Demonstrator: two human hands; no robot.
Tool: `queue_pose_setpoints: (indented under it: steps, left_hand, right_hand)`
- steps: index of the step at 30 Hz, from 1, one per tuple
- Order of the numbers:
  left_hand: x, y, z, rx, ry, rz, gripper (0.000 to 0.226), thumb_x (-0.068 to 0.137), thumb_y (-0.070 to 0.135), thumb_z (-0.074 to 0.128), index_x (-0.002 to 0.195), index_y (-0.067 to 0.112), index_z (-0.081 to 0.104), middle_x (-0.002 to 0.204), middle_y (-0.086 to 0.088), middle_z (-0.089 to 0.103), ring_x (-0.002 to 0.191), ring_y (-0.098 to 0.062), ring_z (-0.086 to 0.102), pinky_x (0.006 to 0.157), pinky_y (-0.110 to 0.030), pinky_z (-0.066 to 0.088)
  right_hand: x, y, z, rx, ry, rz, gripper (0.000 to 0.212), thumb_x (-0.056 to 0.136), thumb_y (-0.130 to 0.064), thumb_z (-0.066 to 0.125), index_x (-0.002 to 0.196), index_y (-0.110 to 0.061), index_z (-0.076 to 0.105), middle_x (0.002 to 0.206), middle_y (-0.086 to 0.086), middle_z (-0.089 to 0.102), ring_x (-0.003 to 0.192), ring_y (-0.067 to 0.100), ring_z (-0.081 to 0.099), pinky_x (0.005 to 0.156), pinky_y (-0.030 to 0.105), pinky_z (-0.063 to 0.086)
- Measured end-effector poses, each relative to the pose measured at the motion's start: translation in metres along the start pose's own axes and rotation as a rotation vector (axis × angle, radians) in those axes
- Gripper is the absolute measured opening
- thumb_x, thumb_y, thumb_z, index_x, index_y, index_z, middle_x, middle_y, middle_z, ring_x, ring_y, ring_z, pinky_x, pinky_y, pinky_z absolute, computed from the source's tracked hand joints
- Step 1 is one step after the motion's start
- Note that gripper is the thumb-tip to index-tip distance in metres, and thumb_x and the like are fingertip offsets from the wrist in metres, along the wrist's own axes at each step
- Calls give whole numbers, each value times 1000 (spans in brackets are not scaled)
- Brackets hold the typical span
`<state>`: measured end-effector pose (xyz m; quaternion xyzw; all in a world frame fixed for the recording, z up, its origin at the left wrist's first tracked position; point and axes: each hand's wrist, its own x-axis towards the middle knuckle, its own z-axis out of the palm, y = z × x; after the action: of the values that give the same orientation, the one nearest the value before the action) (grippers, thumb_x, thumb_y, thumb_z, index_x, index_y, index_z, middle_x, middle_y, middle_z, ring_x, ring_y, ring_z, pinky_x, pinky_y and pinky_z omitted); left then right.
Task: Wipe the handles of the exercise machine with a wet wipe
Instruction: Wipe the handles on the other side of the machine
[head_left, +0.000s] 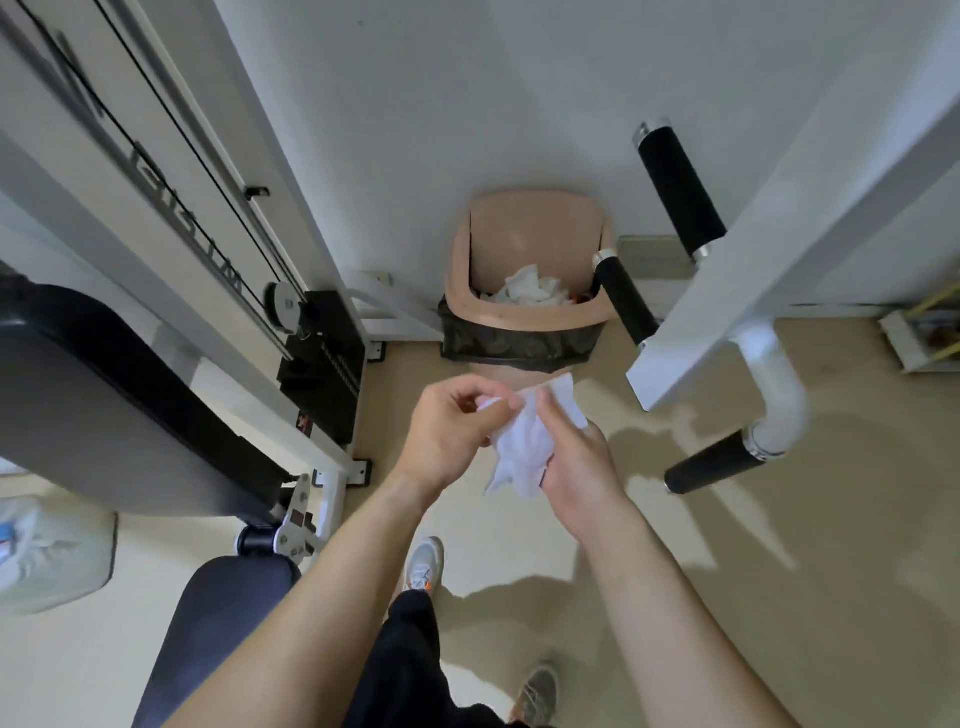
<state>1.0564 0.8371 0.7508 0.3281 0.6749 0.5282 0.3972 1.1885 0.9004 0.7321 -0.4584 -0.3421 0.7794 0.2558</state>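
Note:
A crumpled white wet wipe (524, 441) hangs between both my hands at the middle of the view. My left hand (447, 431) pinches its upper left corner, and my right hand (576, 457) grips its right side. The machine's white arm (779, 260) reaches in from the right and carries three black foam handles: an upper handle (680, 192), a middle handle (626, 301) next to the bin, and a lower handle (709, 462) on a curved white tube. Neither hand touches a handle.
A beige bin (524, 322) with a black liner stands by the wall straight ahead, holding several used white wipes. A weight stack with cables (322, 358) and a black padded seat (130, 405) fill the left side. My shoes (423, 566) stand on the beige floor.

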Motion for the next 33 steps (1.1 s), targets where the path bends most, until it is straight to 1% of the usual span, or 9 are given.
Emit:
queue_pose_setpoints:
  steps: [4, 8, 13, 15, 17, 21, 25, 28, 33]
  left_hand:
    - [54, 22, -33, 93, -44, 120, 13, 90, 15, 75, 81, 24, 74, 76, 14, 73, 74, -4, 65, 73, -20, 51]
    - [100, 40, -56, 207, -165, 189, 13, 91, 22, 72, 79, 26, 67, 78, 11, 71, 76, -9, 65, 76, -28, 51]
    - [136, 71, -57, 212, -606, 245, 14, 95, 9, 69, 86, 19, 68, 76, 16, 69, 76, 2, 64, 77, -17, 47]
    - [151, 82, -52, 237, -801, 247, 14, 96, 6, 68, 89, 17, 67, 74, 18, 70, 72, 3, 63, 74, -15, 46]
    - [161, 94, -41, 232, -938, 234, 13, 97, -1, 64, 91, 11, 65, 71, 17, 70, 67, 5, 63, 67, -10, 46]
    - [191, 110, -9, 175, -877, 198, 9, 98, 11, 67, 91, 17, 65, 72, 12, 69, 63, -2, 60, 56, -13, 45]
    - [223, 124, 49, 336, -859, 297, 4, 96, 17, 70, 92, 17, 69, 70, 13, 63, 60, 3, 53, 58, -11, 40]
    - [231, 137, 88, 528, -834, 420, 13, 96, 17, 69, 84, 20, 65, 67, 15, 58, 53, 11, 53, 54, -3, 38]
    - [242, 124, 119, 730, -752, 570, 39, 96, 17, 67, 71, 30, 39, 71, 12, 45, 62, 1, 43, 58, -7, 40]
  right_hand:
    - [27, -8, 26, -161, 213, -116, 26, 91, -39, 67, 99, -15, 68, 101, -1, 74, 100, 20, 69, 89, 38, 52]
    - [46, -4, 43, -420, 486, -111, 9, 94, -31, 57, 98, -26, 64, 100, 0, 67, 90, 19, 61, 78, 34, 47]
    - [53, -11, 59, -333, 345, -201, 73, 71, -25, 60, 142, -39, 46, 139, -4, 38, 126, 11, 44, 99, 29, 38]
    - [59, -19, 57, -170, 216, -217, 83, 66, -24, 67, 142, -47, 43, 150, -5, 36, 138, 12, 36, 113, 40, 32]
    - [65, -27, 50, -82, 110, -242, 85, 65, -20, 72, 144, -37, 45, 151, 2, 44, 141, 20, 39, 117, 50, 30]
    - [61, -38, 40, 96, 144, -263, 64, 67, -8, 74, 129, -2, 59, 125, 17, 67, 119, 34, 61, 104, 46, 46]
    - [54, -48, 24, 36, 352, -369, 31, 86, -3, 69, 117, -7, 68, 111, 12, 74, 104, 28, 71, 91, 41, 57]
    - [57, -52, 23, 72, 565, -429, 26, 89, -9, 70, 115, -6, 68, 108, 12, 74, 102, 26, 72, 91, 42, 57]
    - [75, -43, 38, 270, 699, -392, 21, 86, -11, 66, 106, -9, 65, 111, 17, 69, 101, 29, 69, 88, 45, 58]
